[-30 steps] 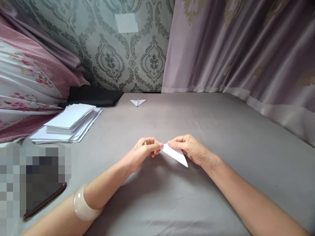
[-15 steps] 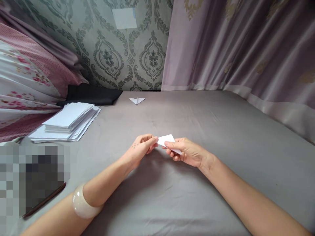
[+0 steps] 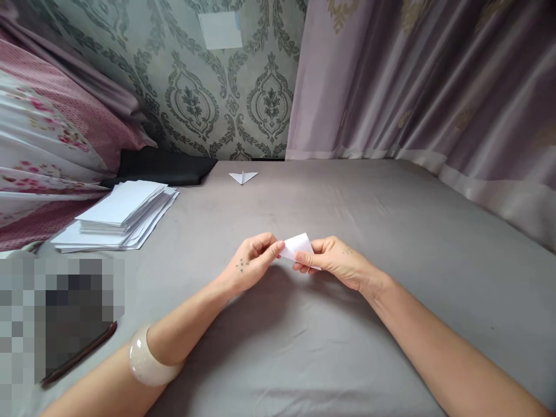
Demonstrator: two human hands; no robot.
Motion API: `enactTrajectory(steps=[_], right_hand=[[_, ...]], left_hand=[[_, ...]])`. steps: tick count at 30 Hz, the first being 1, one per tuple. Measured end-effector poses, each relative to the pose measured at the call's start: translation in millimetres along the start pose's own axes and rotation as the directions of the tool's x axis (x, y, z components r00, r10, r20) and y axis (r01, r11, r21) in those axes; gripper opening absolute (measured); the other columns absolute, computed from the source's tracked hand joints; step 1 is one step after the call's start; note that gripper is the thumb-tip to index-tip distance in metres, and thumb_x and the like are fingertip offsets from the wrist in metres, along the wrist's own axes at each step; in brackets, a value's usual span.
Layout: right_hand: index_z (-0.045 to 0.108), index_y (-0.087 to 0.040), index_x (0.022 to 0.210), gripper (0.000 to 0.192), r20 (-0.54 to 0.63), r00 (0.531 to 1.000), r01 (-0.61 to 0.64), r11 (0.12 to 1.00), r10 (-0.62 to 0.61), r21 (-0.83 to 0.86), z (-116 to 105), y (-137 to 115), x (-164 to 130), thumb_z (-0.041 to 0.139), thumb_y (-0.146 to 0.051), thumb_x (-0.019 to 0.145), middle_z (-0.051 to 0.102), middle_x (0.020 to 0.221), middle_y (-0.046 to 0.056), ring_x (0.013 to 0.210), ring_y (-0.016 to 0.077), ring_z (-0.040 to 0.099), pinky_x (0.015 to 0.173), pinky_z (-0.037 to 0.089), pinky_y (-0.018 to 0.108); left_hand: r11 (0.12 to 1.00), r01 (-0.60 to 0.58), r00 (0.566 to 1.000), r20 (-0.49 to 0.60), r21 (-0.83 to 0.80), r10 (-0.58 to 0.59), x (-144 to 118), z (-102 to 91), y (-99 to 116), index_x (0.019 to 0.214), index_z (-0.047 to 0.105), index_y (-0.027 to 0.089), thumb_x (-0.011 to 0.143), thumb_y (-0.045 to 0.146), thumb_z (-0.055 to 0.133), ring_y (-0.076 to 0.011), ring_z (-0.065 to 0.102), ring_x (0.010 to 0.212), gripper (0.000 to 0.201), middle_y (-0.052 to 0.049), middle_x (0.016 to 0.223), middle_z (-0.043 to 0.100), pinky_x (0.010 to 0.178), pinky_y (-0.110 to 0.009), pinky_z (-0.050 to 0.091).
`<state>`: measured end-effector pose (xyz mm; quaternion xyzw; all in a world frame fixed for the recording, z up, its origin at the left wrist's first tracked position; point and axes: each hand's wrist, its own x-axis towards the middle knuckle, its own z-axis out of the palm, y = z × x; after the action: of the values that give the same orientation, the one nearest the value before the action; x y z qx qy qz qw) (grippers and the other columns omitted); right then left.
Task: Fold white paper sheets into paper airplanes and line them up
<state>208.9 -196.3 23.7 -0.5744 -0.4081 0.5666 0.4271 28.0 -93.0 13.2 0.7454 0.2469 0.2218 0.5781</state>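
A small piece of folded white paper (image 3: pixel 299 244) is held between my two hands, above the grey cloth. My left hand (image 3: pixel 257 259) pinches its left end between thumb and fingers. At the right end, my right hand (image 3: pixel 332 260) grips it with the thumb on top and the fingers underneath, hiding part of the paper. Farther off on the cloth rests a small folded paper plane (image 3: pixel 243 178), its wings spread.
The surface is covered by a grey cloth (image 3: pixel 347 359). To the left lies a stack of white paper (image 3: pixel 121 202), with a black folded item (image 3: pixel 160 167) behind it. A blurred-out dark object (image 3: pixel 73 324) sits near left. Curtains (image 3: pixel 369 87) hang at the right.
My right hand has turned over somewhat, showing more of its back, and the paper has tilted with it. My left thumb has slid slightly further onto the paper.
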Motion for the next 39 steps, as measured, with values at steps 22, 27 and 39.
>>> enactTrajectory(steps=[22, 27, 39], right_hand=[[0.068, -0.015, 0.077, 0.019, -0.301, 0.952, -0.066, 0.997, 0.049, -0.045, 5.4, 2.2, 13.4, 0.07, -0.034, 0.076, 0.067, 0.071, 0.004, 0.053, 0.0075, 0.052, 0.045, 0.036, 0.019], [0.066, -0.018, 0.085, 0.021, -0.436, 0.898, -0.125, 0.917, -0.057, -0.378, 6.6, 8.6, 22.0, 0.059, -0.037, 0.082, 0.065, 0.061, 0.001, 0.051, 0.0113, 0.053, 0.052, 0.037, 0.024], [0.06, -0.023, 0.099, 0.019, -0.34, 0.861, -0.207, 0.35, -0.378, -0.913, 17.3, 23.8, 23.8, 0.044, -0.03, 0.092, 0.067, 0.08, 0.005, 0.072, 0.0205, 0.061, 0.059, 0.03, 0.03]], left_hand=[[0.924, 0.272, 0.962, -0.07, 0.267, -0.263, 11.0, -3.1, -9.5, 0.071, 0.062, 0.016, 0.084, 0.055, 0.047, -0.01, 0.034, 0.051, 0.043, 0.003, 0.059, 0.047, 0.049, -0.023, 0.024], [0.855, 0.298, 0.953, -0.19, 0.424, -0.238, 14.4, -5.1, -10.2, 0.064, 0.059, 0.018, 0.081, 0.051, 0.051, -0.0122, 0.041, 0.054, 0.039, 0.002, 0.056, 0.048, 0.051, -0.024, 0.028], [0.747, -0.045, 0.98, -0.116, 0.664, 0.162, 21.2, -7.9, -35.1, 0.093, 0.053, 0.021, 0.087, 0.026, 0.05, -0.0209, 0.05, 0.086, 0.008, -0.005, 0.089, 0.058, 0.074, -0.031, 0.041]])
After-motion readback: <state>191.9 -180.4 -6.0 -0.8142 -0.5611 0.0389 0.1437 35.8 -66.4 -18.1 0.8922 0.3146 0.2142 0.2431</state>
